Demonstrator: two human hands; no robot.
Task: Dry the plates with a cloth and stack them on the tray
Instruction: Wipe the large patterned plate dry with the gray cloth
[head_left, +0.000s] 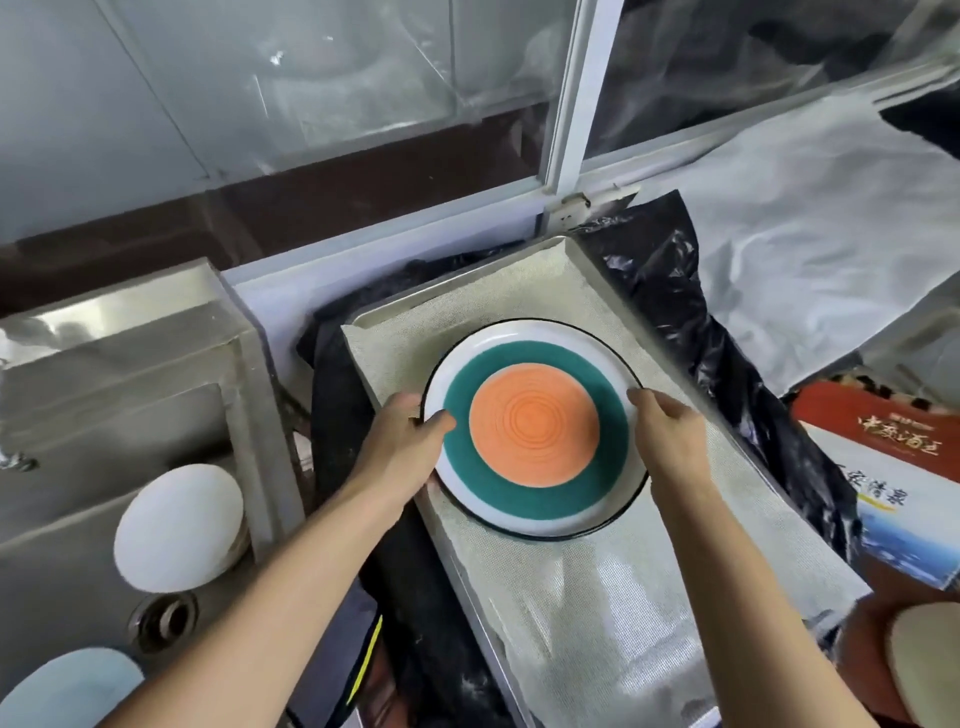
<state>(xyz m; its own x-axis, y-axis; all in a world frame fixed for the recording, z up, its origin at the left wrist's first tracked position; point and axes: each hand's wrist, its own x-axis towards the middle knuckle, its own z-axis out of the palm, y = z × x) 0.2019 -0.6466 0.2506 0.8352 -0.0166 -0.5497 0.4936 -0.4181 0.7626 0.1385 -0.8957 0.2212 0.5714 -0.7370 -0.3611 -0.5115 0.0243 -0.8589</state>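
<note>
Hands (402, 441) (670, 431) grip plate (535, 426) rim.

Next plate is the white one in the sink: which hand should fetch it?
Left. The left hand holds the plate's sink-side rim, nearer the white plate; the right hand is on the far rim.

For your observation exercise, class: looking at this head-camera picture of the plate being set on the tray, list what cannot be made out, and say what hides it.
- Fingers of the left hand and right hand: under the plate, head view.
- Whether the plate rests on the tray or is held just above it: not visible from overhead.
- White dish in the sink: one or several, hidden beneath it.
- Drying cloth: not identifiable.
</note>
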